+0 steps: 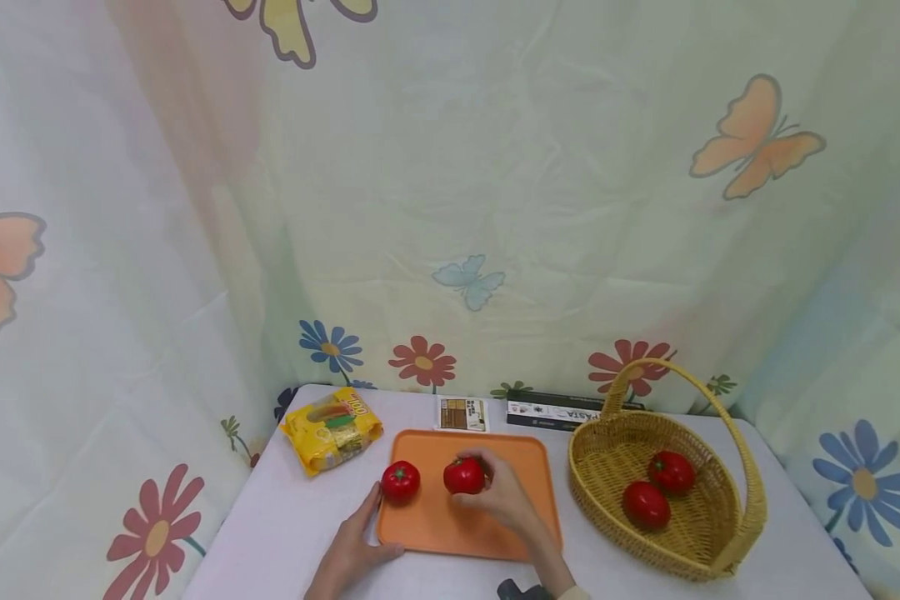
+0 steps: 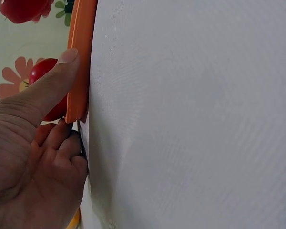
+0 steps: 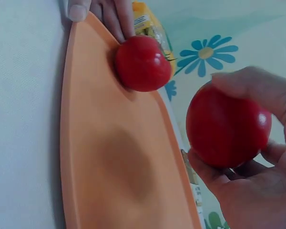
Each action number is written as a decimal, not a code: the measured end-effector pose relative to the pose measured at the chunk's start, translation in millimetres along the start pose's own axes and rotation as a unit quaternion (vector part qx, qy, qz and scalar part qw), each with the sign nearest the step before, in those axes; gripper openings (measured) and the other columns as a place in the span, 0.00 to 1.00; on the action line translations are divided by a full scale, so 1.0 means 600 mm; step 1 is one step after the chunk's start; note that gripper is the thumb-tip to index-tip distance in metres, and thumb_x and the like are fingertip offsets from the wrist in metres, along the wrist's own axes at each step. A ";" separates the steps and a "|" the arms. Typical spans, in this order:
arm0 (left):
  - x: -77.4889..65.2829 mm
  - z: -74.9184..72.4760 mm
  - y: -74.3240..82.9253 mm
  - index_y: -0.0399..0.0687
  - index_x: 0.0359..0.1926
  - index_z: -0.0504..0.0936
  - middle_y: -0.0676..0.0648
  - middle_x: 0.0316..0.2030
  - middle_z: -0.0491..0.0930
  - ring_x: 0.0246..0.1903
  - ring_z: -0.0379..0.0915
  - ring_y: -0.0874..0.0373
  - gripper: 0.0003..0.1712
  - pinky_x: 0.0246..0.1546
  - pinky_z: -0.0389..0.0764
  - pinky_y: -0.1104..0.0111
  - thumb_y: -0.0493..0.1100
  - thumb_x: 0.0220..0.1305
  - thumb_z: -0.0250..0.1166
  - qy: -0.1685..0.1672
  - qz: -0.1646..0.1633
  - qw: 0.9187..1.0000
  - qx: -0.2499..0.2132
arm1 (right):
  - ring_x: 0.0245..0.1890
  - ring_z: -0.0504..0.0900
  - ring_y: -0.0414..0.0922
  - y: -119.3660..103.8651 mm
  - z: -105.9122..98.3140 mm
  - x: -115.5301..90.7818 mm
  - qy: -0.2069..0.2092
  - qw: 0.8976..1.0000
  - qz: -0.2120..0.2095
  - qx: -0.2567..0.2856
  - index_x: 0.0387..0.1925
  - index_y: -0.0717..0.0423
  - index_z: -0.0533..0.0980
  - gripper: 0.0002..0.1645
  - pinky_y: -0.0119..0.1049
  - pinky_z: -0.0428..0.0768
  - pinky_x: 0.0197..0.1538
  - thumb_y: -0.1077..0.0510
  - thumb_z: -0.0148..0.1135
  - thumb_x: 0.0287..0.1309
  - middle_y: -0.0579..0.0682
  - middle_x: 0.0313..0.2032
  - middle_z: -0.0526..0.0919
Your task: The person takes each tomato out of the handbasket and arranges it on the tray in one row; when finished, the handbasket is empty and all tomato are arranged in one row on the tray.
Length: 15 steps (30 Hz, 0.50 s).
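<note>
Above the middle of an orange tray, my right hand grips a red tomato between thumb and fingers. In the right wrist view a gap shows between this tomato and the tray, with a shadow beneath. A second tomato, green-stemmed, sits on the tray's left side. My left hand holds the tray's near left corner, thumb on the front rim and fingers along the left side. The left wrist view shows the thumb pressed against the orange edge; some fingertips are hidden.
Right of the tray stands a handled wicker basket with two red tomatoes inside. A yellow food packet lies back left. Behind the tray are a small flat packet and a dark pasta box, near the curtain.
</note>
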<state>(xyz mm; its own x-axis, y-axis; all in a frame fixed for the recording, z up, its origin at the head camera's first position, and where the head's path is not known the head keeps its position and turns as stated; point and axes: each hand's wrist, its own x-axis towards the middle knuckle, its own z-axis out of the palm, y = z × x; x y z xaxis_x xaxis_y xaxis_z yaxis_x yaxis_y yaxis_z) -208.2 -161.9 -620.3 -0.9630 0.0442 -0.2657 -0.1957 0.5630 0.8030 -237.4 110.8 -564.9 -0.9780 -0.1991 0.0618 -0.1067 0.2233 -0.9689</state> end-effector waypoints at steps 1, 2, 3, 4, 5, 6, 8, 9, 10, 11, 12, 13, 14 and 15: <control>0.000 0.001 -0.001 0.44 0.85 0.58 0.34 0.80 0.63 0.79 0.55 0.27 0.69 0.75 0.64 0.30 0.48 0.48 0.89 -0.002 -0.001 1.000 -0.002 | 0.64 0.78 0.63 0.002 0.003 0.001 0.000 1.000 -0.005 -0.005 0.63 0.65 0.77 0.40 0.58 0.87 0.64 0.72 0.82 0.47 0.63 0.62 0.81; 0.000 0.002 -0.002 0.44 0.85 0.58 0.34 0.80 0.63 0.79 0.55 0.27 0.69 0.75 0.64 0.30 0.48 0.48 0.89 -0.004 -0.001 1.000 -0.003 | 0.64 0.77 0.64 0.004 0.007 0.002 -0.001 1.000 -0.006 -0.009 0.63 0.65 0.76 0.40 0.59 0.86 0.65 0.73 0.83 0.47 0.63 0.62 0.81; 0.000 0.002 -0.002 0.45 0.85 0.57 0.35 0.80 0.63 0.79 0.55 0.28 0.69 0.75 0.63 0.30 0.49 0.49 0.88 -0.006 -0.002 1.000 -0.005 | 0.64 0.77 0.65 0.005 0.010 0.003 -0.003 1.000 -0.010 -0.014 0.64 0.65 0.76 0.41 0.60 0.86 0.64 0.74 0.82 0.46 0.63 0.62 0.81; -0.001 0.002 -0.003 0.45 0.85 0.57 0.35 0.80 0.63 0.79 0.55 0.28 0.69 0.75 0.63 0.30 0.49 0.49 0.88 -0.007 -0.001 1.000 -0.004 | 0.64 0.77 0.66 0.007 0.014 0.004 -0.005 1.000 -0.013 -0.024 0.64 0.65 0.76 0.42 0.61 0.86 0.64 0.74 0.83 0.45 0.64 0.62 0.81; -0.001 0.002 -0.003 0.45 0.85 0.57 0.35 0.81 0.63 0.79 0.55 0.28 0.69 0.75 0.63 0.30 0.49 0.49 0.88 -0.008 0.001 1.000 -0.004 | 0.64 0.77 0.66 0.009 0.018 0.005 -0.008 0.999 -0.013 -0.034 0.65 0.64 0.76 0.42 0.62 0.86 0.64 0.74 0.83 0.46 0.64 0.62 0.81; -0.001 0.001 -0.003 0.45 0.85 0.57 0.35 0.80 0.63 0.79 0.55 0.27 0.69 0.75 0.63 0.29 0.49 0.49 0.88 -0.007 0.004 1.000 -0.002 | 0.64 0.76 0.67 0.011 0.022 0.007 -0.010 0.999 -0.014 -0.048 0.65 0.64 0.76 0.43 0.63 0.86 0.63 0.73 0.83 0.46 0.64 0.62 0.81; -0.002 -0.001 -0.003 0.45 0.86 0.57 0.35 0.80 0.64 0.79 0.55 0.28 0.69 0.75 0.63 0.30 0.49 0.50 0.88 -0.006 0.009 1.000 -0.002 | 0.64 0.76 0.67 0.015 0.030 0.011 -0.011 0.997 -0.012 -0.072 0.66 0.64 0.76 0.44 0.64 0.86 0.63 0.72 0.84 0.46 0.65 0.63 0.81; -0.002 -0.002 -0.002 0.45 0.86 0.57 0.35 0.80 0.64 0.79 0.55 0.28 0.68 0.75 0.63 0.30 0.49 0.50 0.88 -0.005 0.010 1.000 -0.002 | 0.64 0.77 0.67 0.017 0.034 0.013 -0.009 0.996 -0.012 -0.084 0.67 0.64 0.76 0.44 0.65 0.85 0.63 0.71 0.85 0.46 0.65 0.62 0.81; -0.002 -0.003 -0.003 0.45 0.86 0.57 0.35 0.80 0.64 0.79 0.55 0.27 0.68 0.75 0.64 0.29 0.49 0.51 0.88 -0.004 0.013 1.000 -0.001 | 0.64 0.77 0.67 0.019 0.038 0.016 -0.007 0.995 -0.012 -0.097 0.67 0.64 0.76 0.44 0.65 0.85 0.63 0.70 0.85 0.46 0.64 0.62 0.81; -0.003 -0.004 -0.003 0.45 0.86 0.57 0.35 0.80 0.64 0.79 0.55 0.27 0.68 0.74 0.64 0.29 0.50 0.51 0.88 -0.004 0.016 1.000 -0.001 | 0.64 0.77 0.66 0.021 0.043 0.018 -0.005 0.995 -0.009 -0.104 0.67 0.64 0.76 0.44 0.65 0.85 0.63 0.70 0.85 0.46 0.64 0.61 0.81; -0.003 -0.004 -0.003 0.45 0.86 0.57 0.35 0.80 0.64 0.79 0.54 0.27 0.68 0.74 0.64 0.29 0.50 0.51 0.88 -0.004 0.018 1.000 -0.003 | 0.63 0.77 0.66 0.024 0.047 0.020 -0.003 0.994 -0.007 -0.111 0.66 0.64 0.76 0.44 0.65 0.85 0.63 0.70 0.86 0.46 0.63 0.61 0.80; -0.003 -0.005 -0.003 0.46 0.86 0.57 0.36 0.81 0.63 0.79 0.54 0.28 0.68 0.75 0.64 0.29 0.50 0.51 0.88 -0.005 0.018 1.000 -0.007 | 0.63 0.77 0.66 0.026 0.050 0.022 -0.001 0.993 -0.005 -0.114 0.66 0.64 0.76 0.44 0.65 0.85 0.64 0.70 0.86 0.46 0.63 0.60 0.80; -0.003 -0.005 -0.004 0.46 0.86 0.57 0.36 0.81 0.63 0.80 0.54 0.28 0.68 0.75 0.63 0.30 0.50 0.51 0.88 -0.006 0.017 1.000 -0.012 | 0.63 0.77 0.66 0.029 0.054 0.023 0.001 0.993 -0.005 -0.116 0.66 0.64 0.76 0.44 0.66 0.85 0.64 0.70 0.86 0.46 0.62 0.60 0.80; -0.003 -0.005 -0.005 0.46 0.86 0.56 0.36 0.81 0.62 0.80 0.53 0.28 0.68 0.76 0.63 0.30 0.50 0.51 0.87 -0.007 0.018 1.000 -0.015 | 0.63 0.77 0.66 0.031 0.057 0.024 0.002 0.993 -0.005 -0.116 0.66 0.65 0.76 0.45 0.66 0.84 0.65 0.70 0.86 0.45 0.62 0.59 0.80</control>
<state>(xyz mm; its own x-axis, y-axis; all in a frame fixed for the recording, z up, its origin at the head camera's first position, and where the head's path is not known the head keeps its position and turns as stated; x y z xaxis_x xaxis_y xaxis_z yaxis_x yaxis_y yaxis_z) -206.6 -165.9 -620.5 -0.9667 0.0754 -0.2445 -0.1675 0.5359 0.8275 -247.2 79.4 -590.1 -0.9775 -0.1983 0.0718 -0.1536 0.4358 -0.8868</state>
